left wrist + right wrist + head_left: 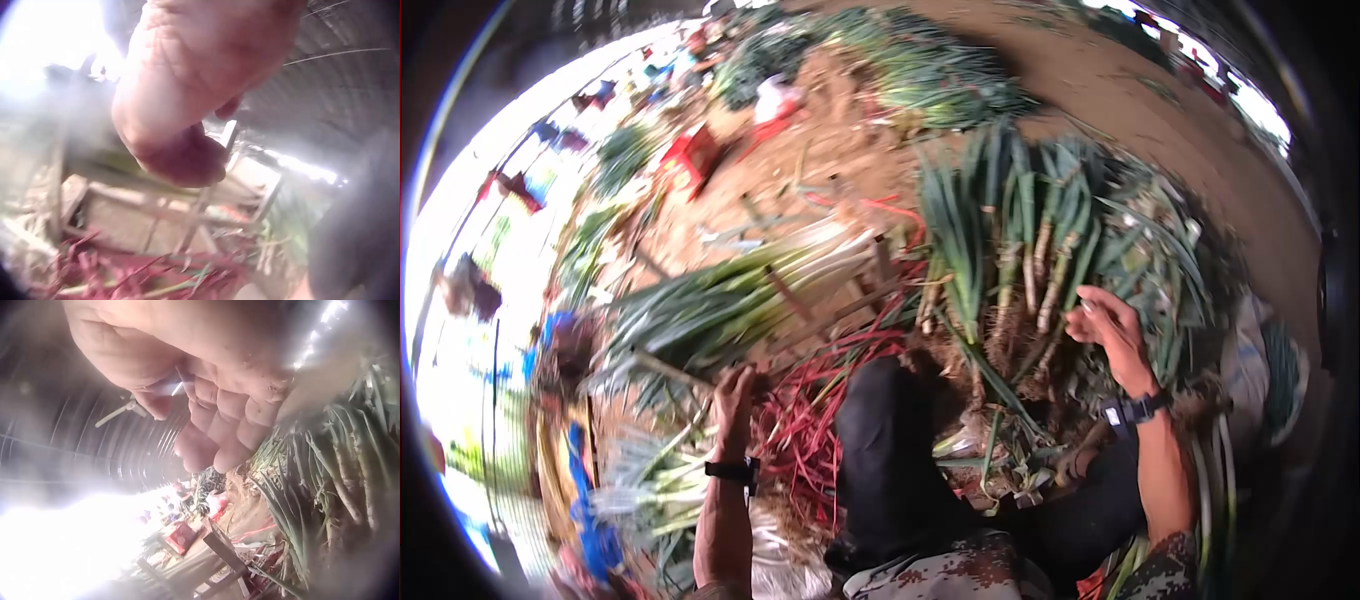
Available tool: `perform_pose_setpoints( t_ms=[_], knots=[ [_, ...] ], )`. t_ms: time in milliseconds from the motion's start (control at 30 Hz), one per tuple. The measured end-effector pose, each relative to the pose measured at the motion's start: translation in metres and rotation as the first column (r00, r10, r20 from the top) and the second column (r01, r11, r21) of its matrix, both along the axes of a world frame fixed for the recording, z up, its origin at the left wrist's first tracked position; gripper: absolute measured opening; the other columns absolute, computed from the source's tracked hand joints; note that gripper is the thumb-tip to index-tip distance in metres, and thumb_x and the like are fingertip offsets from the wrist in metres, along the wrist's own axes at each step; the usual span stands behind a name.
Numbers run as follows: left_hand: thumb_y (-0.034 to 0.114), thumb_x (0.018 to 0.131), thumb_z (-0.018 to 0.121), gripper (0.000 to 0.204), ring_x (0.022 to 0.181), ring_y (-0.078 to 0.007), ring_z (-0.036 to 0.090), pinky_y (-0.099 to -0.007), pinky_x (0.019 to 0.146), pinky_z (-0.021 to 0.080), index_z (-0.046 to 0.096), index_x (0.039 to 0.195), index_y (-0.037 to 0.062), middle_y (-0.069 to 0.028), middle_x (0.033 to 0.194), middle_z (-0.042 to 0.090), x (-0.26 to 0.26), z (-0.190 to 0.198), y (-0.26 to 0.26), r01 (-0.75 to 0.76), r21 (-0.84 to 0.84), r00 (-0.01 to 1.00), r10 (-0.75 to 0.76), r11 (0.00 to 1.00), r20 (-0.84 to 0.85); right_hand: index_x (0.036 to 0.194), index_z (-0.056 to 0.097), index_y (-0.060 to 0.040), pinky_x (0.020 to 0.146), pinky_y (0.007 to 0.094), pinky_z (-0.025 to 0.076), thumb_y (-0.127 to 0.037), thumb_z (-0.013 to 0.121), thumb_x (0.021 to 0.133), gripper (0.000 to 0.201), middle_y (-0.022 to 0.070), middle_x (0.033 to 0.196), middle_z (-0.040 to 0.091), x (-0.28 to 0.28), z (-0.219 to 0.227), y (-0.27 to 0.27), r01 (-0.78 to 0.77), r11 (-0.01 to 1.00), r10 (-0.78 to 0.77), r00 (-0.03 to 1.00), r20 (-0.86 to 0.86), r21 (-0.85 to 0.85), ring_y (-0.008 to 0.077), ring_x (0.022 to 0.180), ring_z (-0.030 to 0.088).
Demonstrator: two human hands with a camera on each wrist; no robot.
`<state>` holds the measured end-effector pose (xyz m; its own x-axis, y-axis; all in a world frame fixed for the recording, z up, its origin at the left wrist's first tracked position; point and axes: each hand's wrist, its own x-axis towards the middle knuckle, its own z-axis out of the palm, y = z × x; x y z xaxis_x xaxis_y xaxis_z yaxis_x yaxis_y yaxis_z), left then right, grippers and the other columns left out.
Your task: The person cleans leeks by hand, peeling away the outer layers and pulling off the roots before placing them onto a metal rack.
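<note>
One left hand [733, 395], fingers bent, beside a wooden rack [788, 293]; whether it grips anything cannot be told. One right hand [1110, 335], fingers relaxed and slightly bent, near the standing stalks [1020, 230], leek-like, green tops up, roots down; a small glint near its thumb, nature unclear. One bundle of long stalks [740, 285], laid across the rack, white ends toward the middle. Red strips [815, 410], a tangled heap, between left hand and dark-trousered knee [887, 420]. One red box [690, 160], on bare earth, beyond the rack.
</note>
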<state>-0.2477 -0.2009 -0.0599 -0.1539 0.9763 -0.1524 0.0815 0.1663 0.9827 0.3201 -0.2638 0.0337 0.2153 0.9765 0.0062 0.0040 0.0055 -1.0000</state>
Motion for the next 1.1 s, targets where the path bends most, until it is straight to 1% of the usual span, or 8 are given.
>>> perform_pose_setpoints(
  t_ms=[267,500,533,667,833,933,1033,1100],
  knots=[
    [0.03,0.103,0.054,0.043,0.091,-0.02,0.068,-0.033,0.077,0.054,0.059,0.127,-0.005,-0.0119,0.103,0.07,0.267,0.125,0.113,0.607,0.221,0.782,-0.623,0.763,0.006,0.125,0.062,-0.0034,0.073,0.0279,0.058,-0.031,0.062,0.099,0.038,0.0079,0.093,0.072,0.031,-0.007,-0.018,0.207,0.978,-0.201,0.96,-0.195,0.014,0.0156,0.079,0.07],
    [0.031,0.098,0.061,0.038,0.083,-0.0178,0.068,-0.0339,0.072,0.052,0.065,0.117,-0.0023,-0.0085,0.088,0.071,0.409,-0.063,0.128,0.695,0.061,0.709,-0.697,0.716,0.107,0.125,0.061,-0.001,0.069,0.0245,0.055,-0.026,0.059,0.101,0.035,0.007,0.091,0.072,0.052,-0.002,-0.037,0.239,0.97,-0.244,0.939,-0.241,-0.049,0.0131,0.076,0.068],
    [0.031,0.095,0.064,0.039,0.086,-0.0222,0.068,-0.0363,0.076,0.053,0.065,0.116,-0.0011,-0.0099,0.089,0.071,0.416,-0.098,0.121,0.704,0.007,0.702,-0.695,0.71,-0.152,0.125,0.061,-0.0011,0.069,0.024,0.055,-0.023,0.059,0.101,0.033,0.0074,0.091,0.071,0.051,0.002,-0.041,0.236,0.969,-0.248,0.933,-0.261,-0.075,0.0128,0.075,0.068],
    [0.033,0.082,0.074,0.054,0.125,-0.0385,0.051,-0.0472,0.101,0.047,0.057,0.129,0.011,-0.0187,0.131,0.056,0.417,-0.217,0.082,0.791,0.094,0.428,-0.438,0.605,-0.791,0.126,0.061,-0.0005,0.071,0.0257,0.055,-0.022,0.059,0.101,0.033,0.0093,0.091,0.07,0.053,0.01,-0.052,0.224,0.971,-0.238,0.942,-0.238,-0.082,0.0143,0.077,0.068],
    [0.044,0.085,0.07,0.058,0.099,-0.0372,0.068,-0.0501,0.085,0.055,0.056,0.131,0.0127,-0.0155,0.104,0.071,0.397,-0.218,0.018,0.705,-0.627,-0.146,-0.797,0.332,-0.586,0.125,0.061,0.0007,0.073,0.0273,0.056,-0.019,0.059,0.101,0.031,0.0107,0.09,0.07,0.057,0.013,-0.046,0.253,0.964,-0.266,0.93,-0.254,-0.084,0.0147,0.077,0.068],
    [0.041,0.087,0.066,0.043,0.082,-0.0359,0.072,-0.047,0.072,0.057,0.063,0.114,0.0072,-0.0138,0.082,0.072,0.398,-0.215,0.008,0.534,-0.84,0.265,-0.963,0.1,0.054,0.126,0.061,0.001,0.074,0.0283,0.056,-0.017,0.059,0.101,0.031,0.0109,0.09,0.07,0.052,0.013,-0.043,0.222,0.971,-0.238,0.931,-0.275,-0.088,0.0154,0.078,0.068],
    [0.038,0.089,0.064,0.034,0.088,-0.0379,0.07,-0.044,0.075,0.056,0.07,0.097,0.0047,-0.0142,0.087,0.073,0.386,-0.231,0.011,0.514,-0.471,0.32,-0.67,0.717,-0.669,0.128,0.06,0.001,0.076,0.0283,0.056,-0.018,0.06,0.1,0.033,0.0117,0.092,0.07,0.045,0.014,-0.043,0.169,0.98,-0.193,0.937,-0.29,-0.106,0.0156,0.08,0.067],
    [0.033,0.088,0.067,0.025,0.078,-0.0363,0.068,-0.0438,0.071,0.054,0.071,0.094,0.0091,-0.0121,0.081,0.071,0.379,-0.261,0.009,0.46,-0.185,0.706,-0.484,0.869,-0.517,0.127,0.06,0.001,0.075,0.028,0.056,-0.017,0.061,0.1,0.032,0.0115,0.092,0.07,0.042,0.011,-0.042,0.172,0.98,-0.195,0.93,-0.31,-0.101,0.0152,0.08,0.067]
  ],
)
